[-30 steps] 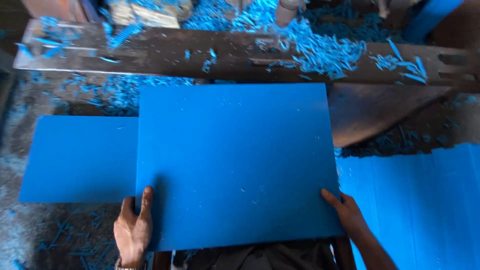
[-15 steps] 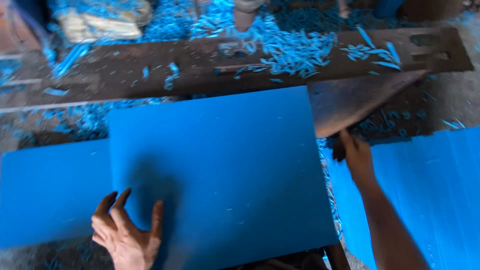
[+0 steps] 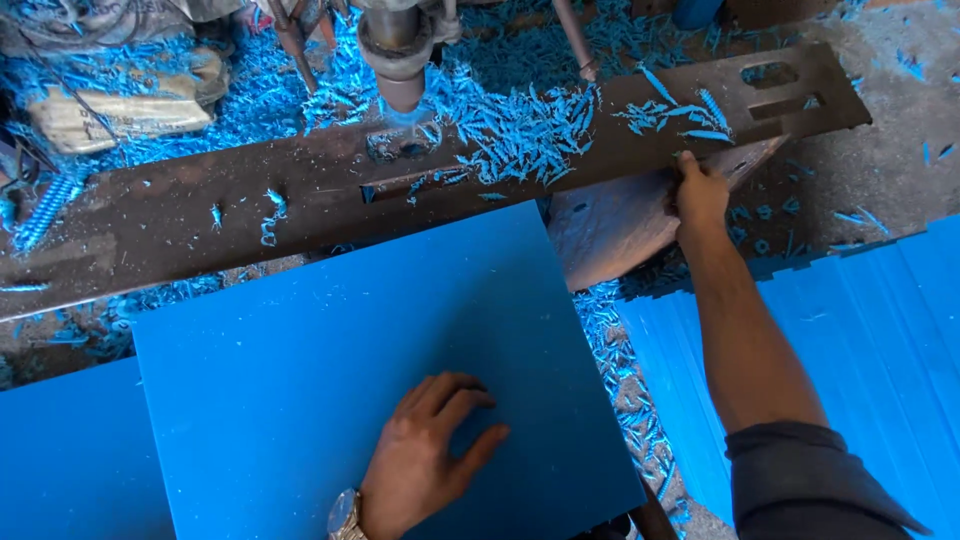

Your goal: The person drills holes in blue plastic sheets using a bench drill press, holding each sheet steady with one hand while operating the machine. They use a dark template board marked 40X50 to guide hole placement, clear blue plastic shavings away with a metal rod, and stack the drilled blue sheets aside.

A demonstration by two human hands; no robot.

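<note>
Blue sheet (image 3: 330,370) flat on bench, overlapping second sheet (image 3: 70,460). Steel bar (image 3: 250,195) behind, shavings (image 3: 530,125) strewn, drill (image 3: 398,50) above. Left hand (image 3: 425,455) open, flat on sheet. Right hand (image 3: 700,195) grasping plate (image 3: 620,225) edge.

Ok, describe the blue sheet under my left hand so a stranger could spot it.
Find the long brown metal bar crossing the bench. Just below it lies the blue sheet, flat under the left hand. Unlike the sheets beside it, it lies uppermost and skewed.
</note>
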